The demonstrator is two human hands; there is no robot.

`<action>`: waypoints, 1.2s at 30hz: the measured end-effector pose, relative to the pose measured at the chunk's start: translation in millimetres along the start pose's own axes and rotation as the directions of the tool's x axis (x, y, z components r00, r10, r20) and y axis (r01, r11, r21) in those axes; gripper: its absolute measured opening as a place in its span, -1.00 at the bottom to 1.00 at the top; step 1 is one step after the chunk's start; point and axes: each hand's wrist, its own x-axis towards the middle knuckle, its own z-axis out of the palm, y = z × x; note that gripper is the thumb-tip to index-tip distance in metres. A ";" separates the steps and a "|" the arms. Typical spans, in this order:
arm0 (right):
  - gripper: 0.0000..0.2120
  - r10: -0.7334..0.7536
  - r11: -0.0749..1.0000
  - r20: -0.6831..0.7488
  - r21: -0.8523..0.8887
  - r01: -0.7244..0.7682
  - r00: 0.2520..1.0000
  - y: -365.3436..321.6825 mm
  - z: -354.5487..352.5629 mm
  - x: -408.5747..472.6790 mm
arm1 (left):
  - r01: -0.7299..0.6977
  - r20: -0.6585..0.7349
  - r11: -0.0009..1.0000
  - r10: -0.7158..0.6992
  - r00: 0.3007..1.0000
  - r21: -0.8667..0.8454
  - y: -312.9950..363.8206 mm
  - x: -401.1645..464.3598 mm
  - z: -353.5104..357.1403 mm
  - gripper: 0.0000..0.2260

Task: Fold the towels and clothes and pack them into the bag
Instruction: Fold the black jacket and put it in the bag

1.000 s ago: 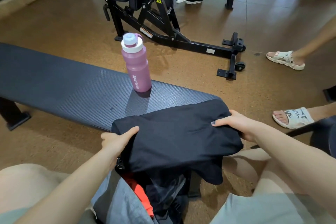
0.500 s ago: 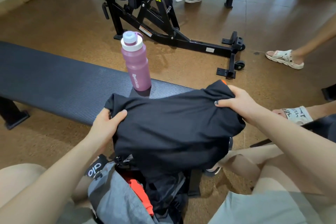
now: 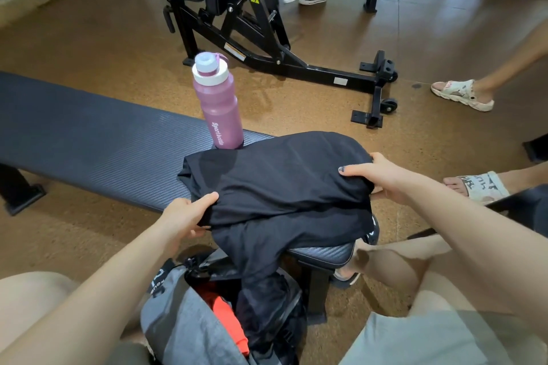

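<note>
Far left of frame: long dark bench runs across to centre; nothing to do there. Pink water bottle stands upright on it, upper centre, just behind the cloth's back edge — watch it, a careless lift could tip it.

Left hand, lower centre-left, grips the black garment at its near-left edge, thumb on top, fingers curled under. Garment is folded, bundled at the bench's right end, w/ a loose flap hanging off the near edge down toward the bag. Bag sits at bottom centre, mouth open, something orange-red already inside.

Right hand, centre-right, holds the garment's right side, thumb on top, fingers wrapped underneath.

Step looks like: move the folded piece off the bench & into the bag. To do it well, prob.:
- tuck the hanging flap under first, else the fold opens on the way down
- keep both grips level, lift together, pull toward the body, away from the bottle
- lower flat onto the orange item; press down, don't stuff
- bag mouth looks narrow vs. the bundle, so may need 1 more fold.
</note>
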 end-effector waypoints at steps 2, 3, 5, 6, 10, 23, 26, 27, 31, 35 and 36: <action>-0.26 0.014 0.999 0.013 -0.037 -0.013 1.000 4.2 0.1 -3.4 | 0.045 0.062 0.997 -0.041 0.997 -0.059 -7.7 -4.8 -1.2 -0.57; -0.29 0.003 0.996 -0.019 -0.095 -0.005 1.000 5.8 0.9 -4.5 | 0.050 0.074 0.997 -0.045 0.996 -0.064 -11.2 -5.2 -1.8 -0.52; -0.33 -0.085 0.942 -0.121 -0.333 0.041 0.989 4.2 4.0 -6.1 | 0.015 0.055 0.997 -0.011 0.998 -0.075 -13.4 -5.4 -2.9 -0.57; -0.35 -0.141 0.899 -0.164 -0.435 0.056 0.976 2.1 6.3 -6.9 | -0.011 0.035 0.998 0.013 0.999 -0.064 -12.2 -6.5 -3.1 -0.66; -0.53 -0.077 0.965 -0.162 -0.259 0.033 0.984 -3.2 15.1 -11.5 | -0.010 0.104 0.991 0.024 0.994 -0.131 -7.8 -9.3 -2.6 -0.83; -0.78 -0.050 0.897 0.127 0.442 -0.011 0.991 -22.8 -22.5 -61.4 | 0.167 0.305 0.894 -0.036 0.952 -0.415 12.3 -55.4 -37.4 -0.97; -0.74 0.088 0.990 0.200 0.091 -0.108 0.976 14.9 -8.8 -56.6 | 0.216 0.316 0.962 -0.155 0.936 -0.168 -29.3 -58.9 -19.1 -0.92; -0.74 0.125 0.992 0.197 -0.016 -0.124 0.973 25.0 -2.8 -54.7 | 0.227 0.316 0.964 -0.174 0.933 -0.139 -40.5 -57.0 -11.8 -0.88; -0.66 0.153 0.988 0.137 -0.051 -0.147 0.979 37.0 7.9 -46.8 | 0.248 0.318 0.944 -0.172 0.932 -0.217 -52.4 -50.4 8.5 -0.73; -0.59 0.158 0.958 0.139 0.217 -0.186 0.978 34.2 0.9 -39.7 | 0.307 0.372 0.871 -0.159 0.915 -0.383 -47.2 -48.6 12.5 -0.66; -0.57 0.155 0.954 0.133 0.237 -0.183 0.979 35.5 -0.5 -37.3 | 0.305 0.374 0.868 -0.153 0.915 -0.392 -46.8 -48.8 13.0 -0.65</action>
